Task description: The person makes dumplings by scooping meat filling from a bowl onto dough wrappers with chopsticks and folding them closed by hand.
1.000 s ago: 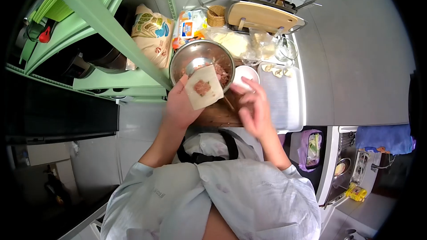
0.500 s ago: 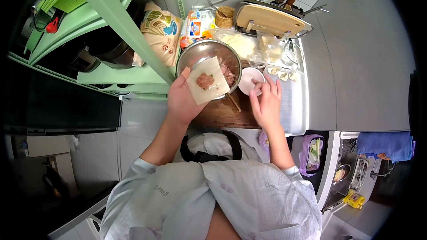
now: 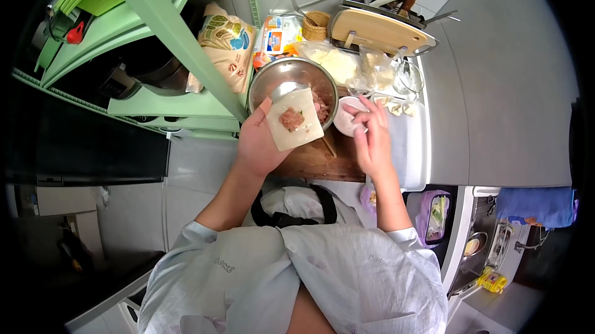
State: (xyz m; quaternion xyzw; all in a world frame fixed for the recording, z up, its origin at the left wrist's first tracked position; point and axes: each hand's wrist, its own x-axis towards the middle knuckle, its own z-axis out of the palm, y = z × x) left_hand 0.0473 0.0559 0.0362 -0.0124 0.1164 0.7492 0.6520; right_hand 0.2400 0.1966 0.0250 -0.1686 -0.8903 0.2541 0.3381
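A square wrapper [image 3: 299,140] with a lump of minced meat [image 3: 291,119] on its middle lies on my left hand [image 3: 258,142], which holds it in front of the steel bowl [image 3: 292,69]. More minced meat shows inside that bowl. My right hand [image 3: 375,142] is over the small pale bowl [image 3: 343,122], with its fingers apart and at least one fingertip inside the rim. A chopstick [image 3: 329,147] pokes out below the wrapper, above the wooden board [image 3: 310,165]. Several folded dumplings [image 3: 400,108] sit at the back of the white tray [image 3: 407,148].
Behind the bowls are a bag of wrappers [image 3: 334,61], a glass bowl [image 3: 409,78], a wicker basket [image 3: 315,26] and a knife rack with a cutting board [image 3: 378,31]. A green shelf [image 3: 167,30] and a printed sack [image 3: 226,46] stand at the left.
My right hand has moved from beside the small bowl to over it, fingers dipping in. My left hand still holds the wrapper with meat. The view has shifted slightly.
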